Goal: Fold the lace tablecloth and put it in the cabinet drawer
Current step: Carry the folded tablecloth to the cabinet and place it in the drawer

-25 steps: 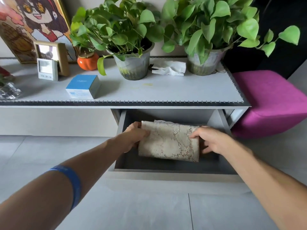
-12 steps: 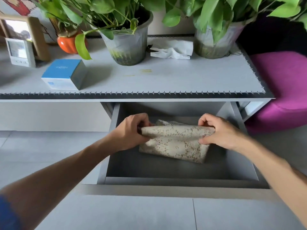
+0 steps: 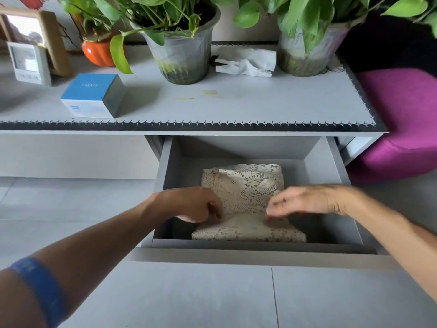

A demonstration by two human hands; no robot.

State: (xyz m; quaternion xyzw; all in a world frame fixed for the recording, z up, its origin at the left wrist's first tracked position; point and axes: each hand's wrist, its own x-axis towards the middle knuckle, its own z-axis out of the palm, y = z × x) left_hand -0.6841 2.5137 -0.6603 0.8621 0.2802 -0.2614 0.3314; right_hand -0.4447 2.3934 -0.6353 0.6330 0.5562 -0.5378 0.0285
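Observation:
The folded cream lace tablecloth [image 3: 248, 188] lies on the floor of the open grey cabinet drawer [image 3: 163, 166], its front fold near the drawer's front wall. My left hand [image 3: 194, 204] hangs over the cloth's left side with its fingers loosely curled downward, their tips at the fabric and gripping nothing. My right hand [image 3: 305, 201] is blurred and hovers over the cloth's right side, palm down with fingers fairly straight. Both hands hide a middle strip of the cloth.
On the cabinet top [image 3: 260, 102] above the drawer stand two potted plants [image 3: 184, 58] [image 3: 307, 53], a crumpled tissue [image 3: 248, 61], a blue box [image 3: 94, 94], an orange vase [image 3: 97, 52] and a small display [image 3: 28, 62]. A magenta stool [image 3: 402, 119] sits to the right.
Both hands have let go of the tablecloth's top edge. The cloth has dropped flat into the drawer, and the hands have drawn back toward me above it.

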